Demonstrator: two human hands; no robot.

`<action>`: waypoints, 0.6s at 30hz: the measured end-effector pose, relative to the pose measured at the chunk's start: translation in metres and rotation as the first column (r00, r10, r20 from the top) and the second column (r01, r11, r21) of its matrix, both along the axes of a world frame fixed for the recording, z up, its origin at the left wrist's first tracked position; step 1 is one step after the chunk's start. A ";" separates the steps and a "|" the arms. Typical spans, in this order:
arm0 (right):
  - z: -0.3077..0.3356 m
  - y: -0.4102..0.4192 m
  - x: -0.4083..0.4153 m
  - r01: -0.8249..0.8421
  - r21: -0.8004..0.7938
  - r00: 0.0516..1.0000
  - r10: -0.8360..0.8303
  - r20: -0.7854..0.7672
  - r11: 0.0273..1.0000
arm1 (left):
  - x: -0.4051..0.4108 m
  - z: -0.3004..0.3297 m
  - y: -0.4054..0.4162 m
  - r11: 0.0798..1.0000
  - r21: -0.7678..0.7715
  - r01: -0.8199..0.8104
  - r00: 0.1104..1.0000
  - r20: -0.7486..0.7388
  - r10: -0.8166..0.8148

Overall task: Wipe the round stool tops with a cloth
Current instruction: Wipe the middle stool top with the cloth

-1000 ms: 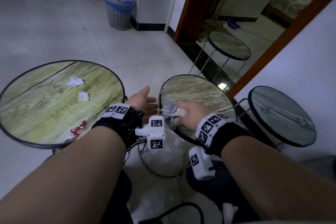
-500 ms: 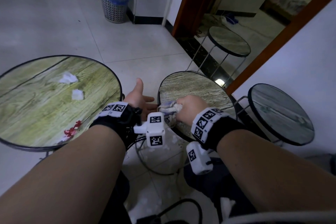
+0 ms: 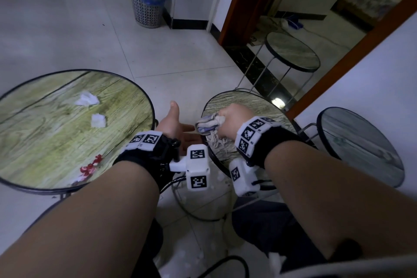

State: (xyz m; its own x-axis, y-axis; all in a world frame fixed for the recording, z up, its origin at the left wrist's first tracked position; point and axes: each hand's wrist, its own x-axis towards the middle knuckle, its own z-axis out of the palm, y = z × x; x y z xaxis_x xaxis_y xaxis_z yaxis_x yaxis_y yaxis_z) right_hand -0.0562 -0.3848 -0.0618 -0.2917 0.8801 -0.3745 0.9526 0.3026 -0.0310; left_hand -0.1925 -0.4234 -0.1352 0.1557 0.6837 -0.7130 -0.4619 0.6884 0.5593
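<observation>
i see the floor (image 3: 67, 29) of pale tiles under everything, and on it the big table (image 3: 56, 146) at my left, round, with a green wood-grain top and a dark rim. on this top lie two white paper scraps (image 3: 86, 99), near each other, and some small red bits (image 3: 90, 166) close to the near edge. in the middle stands the stool (image 3: 252, 102) that i work on, also round with a wood-grain top; it is just beside the big table, with a narrow gap between them. at my right there is a grey stool (image 3: 361, 146) against the white wall, and a far stool (image 3: 293, 52) stands in the doorway on thin metal legs. a bin (image 3: 147, 0), full of rubbish, stands by the far wall. my right hand (image 3: 234, 123) is clenched around the cloth (image 3: 208, 125) and holds it bunched at the left edge of the middle stool, some threads of it hanging down on the top. my left hand (image 3: 172, 123) is released, palm up with the thumb pointing away, in the gap just beside the cloth and lower than the rim; it holds nothing. both wrists wear black bands with white marker blocks.
</observation>
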 end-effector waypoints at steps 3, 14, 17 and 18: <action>0.001 0.007 -0.003 0.021 -0.011 1.000 -0.021 -0.012 1.000 | 0.000 -0.002 0.002 1.000 -0.007 0.003 0.999 -0.041 -0.003; -0.008 0.029 0.001 0.093 -0.056 0.972 -0.102 -0.213 0.994 | 0.003 -0.001 0.003 0.999 0.015 0.051 0.996 -0.077 -0.049; -0.010 0.027 0.005 0.079 -0.044 0.968 -0.087 -0.234 0.996 | 0.003 0.000 0.004 0.998 0.019 0.064 0.994 -0.087 -0.062; -0.011 0.026 0.006 0.074 -0.036 0.968 -0.080 -0.239 0.997 | 0.004 0.000 0.004 0.998 0.021 0.067 0.994 -0.091 -0.065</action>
State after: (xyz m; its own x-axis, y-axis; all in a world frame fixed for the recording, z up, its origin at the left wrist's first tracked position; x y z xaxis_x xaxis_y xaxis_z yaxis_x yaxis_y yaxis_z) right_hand -0.0503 -0.3585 -0.0733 -0.3078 0.8941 -0.3254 0.9367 0.2248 -0.2686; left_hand -0.1887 -0.4192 -0.1347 0.1370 0.6913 -0.7095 -0.3632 0.7014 0.6133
